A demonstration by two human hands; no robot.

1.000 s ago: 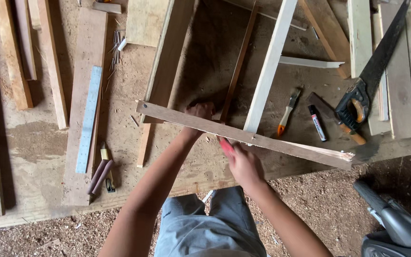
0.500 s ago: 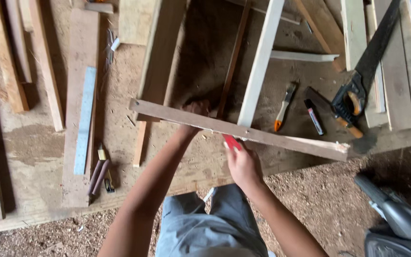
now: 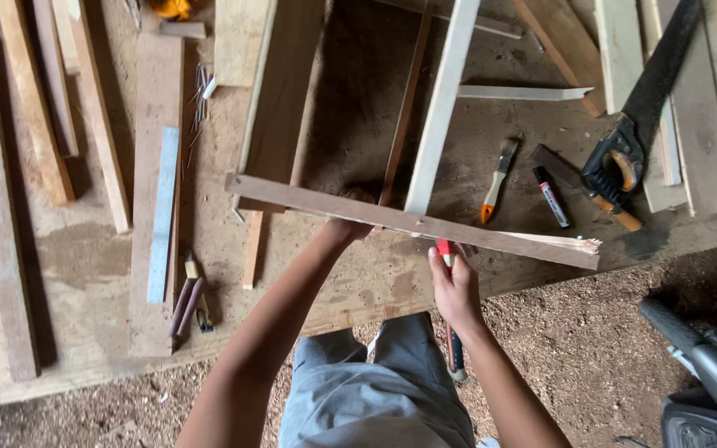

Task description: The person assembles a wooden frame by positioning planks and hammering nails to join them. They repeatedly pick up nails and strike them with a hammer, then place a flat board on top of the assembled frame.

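Observation:
I hold a long thin wooden strip (image 3: 491,234) level above the workbench, its right end splintered. My left hand (image 3: 348,224) grips it from underneath near the middle, the fingers mostly hidden behind the wood. My right hand (image 3: 455,286) is closed on a tool with a red upper part (image 3: 444,247) and a dark lower end (image 3: 456,358). The red part touches the strip's near edge just right of my left hand.
On the bench (image 3: 85,249) lie a handsaw (image 3: 636,133), a small paintbrush (image 3: 498,181), a marker (image 3: 551,197), a metal ruler (image 3: 162,214), several nails (image 3: 200,91), a white slat (image 3: 443,108) and planks. Sawdust covers the floor (image 3: 591,357); a grey machine part (image 3: 711,373) is at the lower right.
Both hands keep their hold on the strip and the tool. The right hand has edged up, bringing the red part against the strip's near edge. The view has shifted slightly.

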